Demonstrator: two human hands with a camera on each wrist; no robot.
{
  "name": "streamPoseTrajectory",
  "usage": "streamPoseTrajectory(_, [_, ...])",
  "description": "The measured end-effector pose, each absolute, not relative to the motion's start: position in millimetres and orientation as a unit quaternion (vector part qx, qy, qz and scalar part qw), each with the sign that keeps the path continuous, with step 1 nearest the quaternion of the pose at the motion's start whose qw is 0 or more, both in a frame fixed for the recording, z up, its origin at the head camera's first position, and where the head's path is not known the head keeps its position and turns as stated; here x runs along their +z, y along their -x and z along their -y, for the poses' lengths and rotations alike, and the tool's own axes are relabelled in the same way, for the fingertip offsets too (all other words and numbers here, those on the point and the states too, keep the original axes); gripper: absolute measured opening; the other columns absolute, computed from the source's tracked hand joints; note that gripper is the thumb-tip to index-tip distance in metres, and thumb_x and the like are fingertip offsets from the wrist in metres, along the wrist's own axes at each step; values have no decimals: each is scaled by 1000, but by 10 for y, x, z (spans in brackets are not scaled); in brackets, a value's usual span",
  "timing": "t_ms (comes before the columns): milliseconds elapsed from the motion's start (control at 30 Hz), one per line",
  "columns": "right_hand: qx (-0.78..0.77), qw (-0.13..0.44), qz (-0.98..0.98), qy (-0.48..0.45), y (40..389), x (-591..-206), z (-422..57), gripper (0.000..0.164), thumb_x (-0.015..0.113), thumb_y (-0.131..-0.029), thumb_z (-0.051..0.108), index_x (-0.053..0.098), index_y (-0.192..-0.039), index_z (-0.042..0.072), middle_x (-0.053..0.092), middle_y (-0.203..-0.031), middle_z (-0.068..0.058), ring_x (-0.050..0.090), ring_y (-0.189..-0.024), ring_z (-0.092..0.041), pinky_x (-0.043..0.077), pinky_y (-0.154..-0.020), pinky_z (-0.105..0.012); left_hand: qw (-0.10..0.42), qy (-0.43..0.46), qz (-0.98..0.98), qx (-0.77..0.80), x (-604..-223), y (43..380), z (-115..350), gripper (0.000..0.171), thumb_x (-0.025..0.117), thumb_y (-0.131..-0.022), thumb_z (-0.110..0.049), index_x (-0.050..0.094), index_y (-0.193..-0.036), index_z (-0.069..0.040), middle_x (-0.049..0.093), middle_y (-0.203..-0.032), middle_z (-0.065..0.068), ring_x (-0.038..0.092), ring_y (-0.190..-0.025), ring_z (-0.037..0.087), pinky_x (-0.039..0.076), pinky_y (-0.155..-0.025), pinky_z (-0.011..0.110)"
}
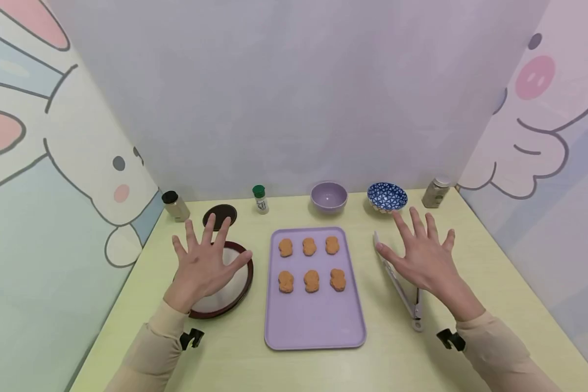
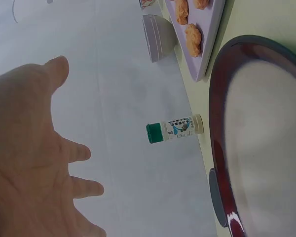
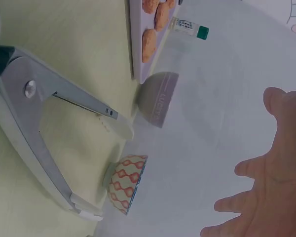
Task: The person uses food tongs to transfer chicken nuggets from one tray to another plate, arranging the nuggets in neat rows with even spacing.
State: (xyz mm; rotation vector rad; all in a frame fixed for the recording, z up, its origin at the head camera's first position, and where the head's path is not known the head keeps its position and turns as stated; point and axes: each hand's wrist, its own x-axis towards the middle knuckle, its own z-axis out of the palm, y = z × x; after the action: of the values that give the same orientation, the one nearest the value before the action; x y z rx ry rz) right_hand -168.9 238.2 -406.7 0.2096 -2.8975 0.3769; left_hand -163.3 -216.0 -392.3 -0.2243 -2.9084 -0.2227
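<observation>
Brown-rimmed plate point(image 1: 228, 291) and grey tongs point(image 3: 20, 101) lie below spread hands point(image 1: 203, 272) point(image 1: 428, 264).

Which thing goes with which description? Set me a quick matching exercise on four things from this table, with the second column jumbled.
Things:
1. Tray
2. Tongs
3. Plate
4. Patterned bowl

Descriptions:
A. Blue and white inside
B. Lies with its two arms spread in a V
C. Carries six brown pieces
D. Dark red rim, partly behind the left hand in the head view

Pairs: 1-C, 2-B, 3-D, 4-A
</observation>
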Motion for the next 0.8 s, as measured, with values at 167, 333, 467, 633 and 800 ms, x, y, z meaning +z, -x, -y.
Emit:
streamPoseTrajectory(167, [151, 97, 982, -55, 1634, -4066, -2420, 89, 42, -85, 72, 7, -153, 27, 4, -156, -18, -1, -137, -48, -3, -91, -78, 98, 71, 988, -99, -3929, 1638, 2249, 98, 37, -79, -81, 10, -153, -24, 10, -156, 15, -8, -134, 53, -1, -95, 76])
streamPoseTrajectory(333, [184, 91, 978, -39, 1564, -4089, -2491, 93, 46, -86, 69, 6, -154, 20, 7, -154, -23, 11, -133, -54, 12, -90, -77, 81, 61, 985, -142, -3931, 1640, 2448, 99, 43, -81, -77, 6, -154, -20, 11, -155, 17, 7, -134, 54, 11, -96, 74])
streamPoseTrajectory(467, [211, 90, 973, -24, 1505, -4138, -2562, 99, 50, -85, 66, 3, -153, 11, 14, -150, -29, 22, -125, -56, 24, -86, -74, 77, 40, 980, -178, -3966, 1659, 2676, 100, 48, -82, -72, 6, -153, -15, 14, -153, 21, 21, -130, 53, 24, -91, 73])
streamPoseTrajectory(633, [238, 80, 968, -3, 1446, -4232, -2651, 110, 55, -83, 65, 0, -149, -4, 19, -142, -39, 26, -121, -59, 27, -88, -72, 56, -3, 977, -204, -4070, 1647, 2992, 101, 49, -84, -69, 4, -153, -11, 17, -148, 29, 29, -124, 55, 29, -84, 73])
streamPoseTrajectory(800, [248, 62, 966, 29, 1415, -4322, -2738, 115, 54, -82, 68, -1, -146, -10, 18, -138, -44, 28, -117, -62, 29, -88, -71, 23, -22, 975, -218, -4155, 1629, 3161, 102, 48, -85, -69, 3, -152, -7, 15, -146, 34, 29, -122, 58, 27, -87, 72])
